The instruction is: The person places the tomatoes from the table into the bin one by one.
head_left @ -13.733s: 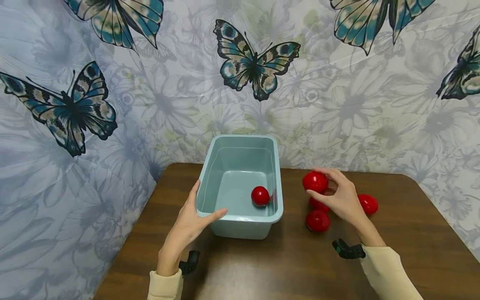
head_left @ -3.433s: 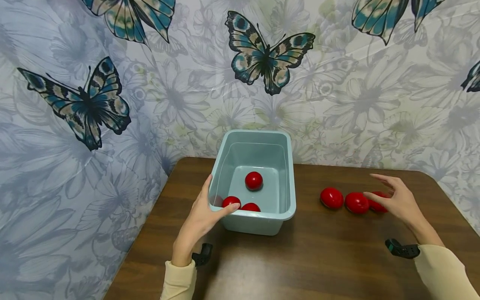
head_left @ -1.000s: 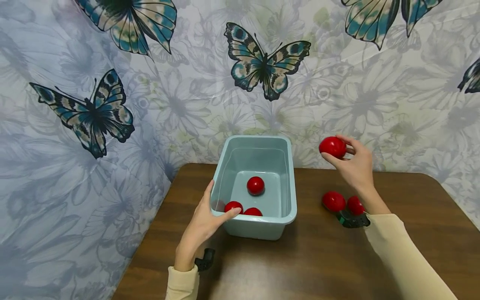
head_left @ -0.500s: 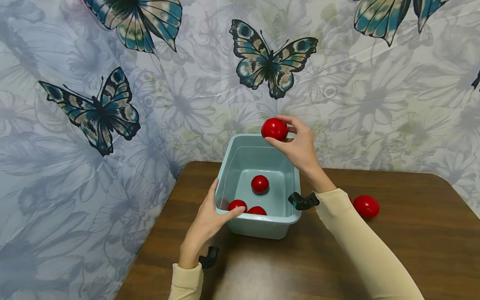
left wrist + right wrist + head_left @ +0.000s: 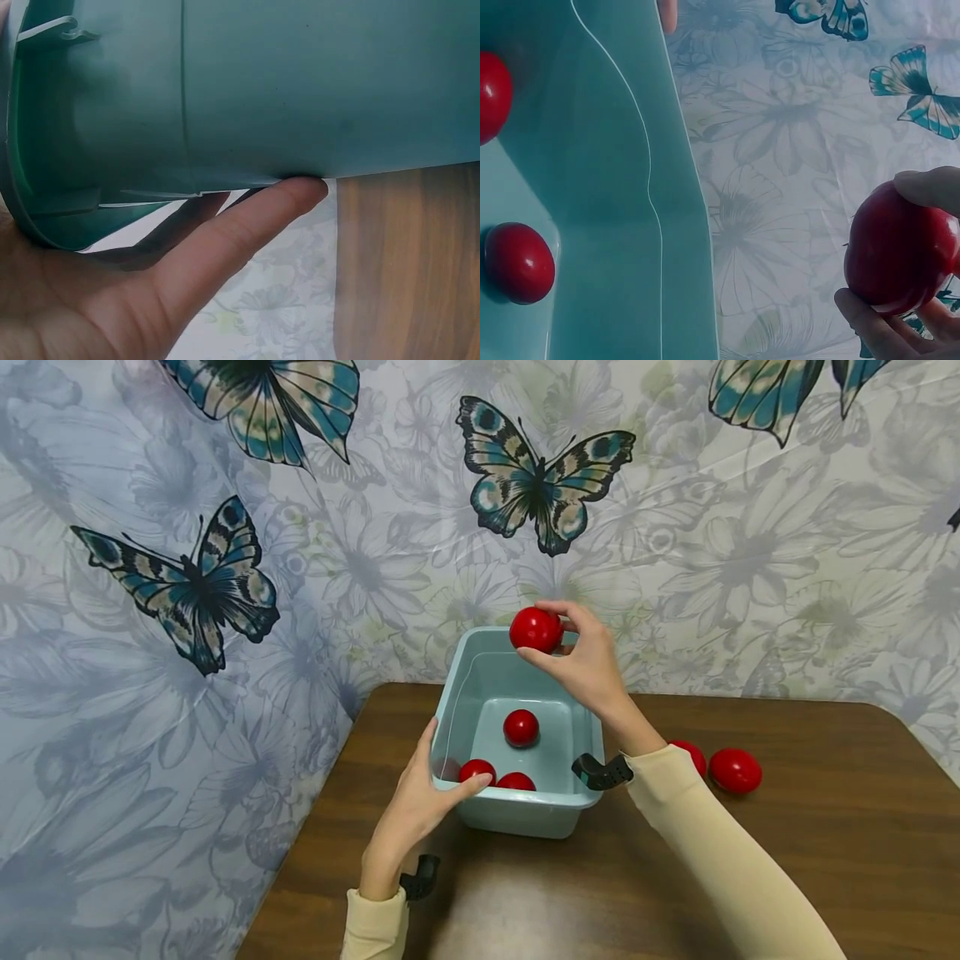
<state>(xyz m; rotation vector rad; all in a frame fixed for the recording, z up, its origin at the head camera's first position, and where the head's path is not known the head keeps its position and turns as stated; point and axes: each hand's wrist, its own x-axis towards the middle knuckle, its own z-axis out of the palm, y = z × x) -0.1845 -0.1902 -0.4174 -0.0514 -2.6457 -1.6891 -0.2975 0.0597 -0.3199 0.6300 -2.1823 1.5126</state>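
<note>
The held ball point(image 5: 534, 629), glossy and red, is up in the air toward the bin's 12 o'clock end; the right hand point(image 5: 588, 660) pinches it between thumb and fingers. To do this well, I would sink it below the rim of the bin point(image 5: 517, 818) before loosening the grip, since that slick, round skin looks apt to slip or roll, and I would aim away from the centre ball point(image 5: 521, 727) and the two near balls point(image 5: 477, 770), partly hidden by the rim between 6 and 7 o'clock. The left hand point(image 5: 411, 806) holds the bin's 8 o'clock corner, thumb over the rim, fingers along the outside, which should stop any skidding. Out past 3 o'clock, two spare balls point(image 5: 736, 771) sit side by side on the brown wood-grain tabletop point(image 5: 810, 827), one partly behind the sleeve point(image 5: 720, 852). The tabletop shows a dull shine toward 6 o'clock and rounded far corners; beyond it, from 9 through 12 to 3 o'clock, rises pale flowered cloth point(image 5: 360, 568) with teal-and-black butterflies point(image 5: 538, 485).
</note>
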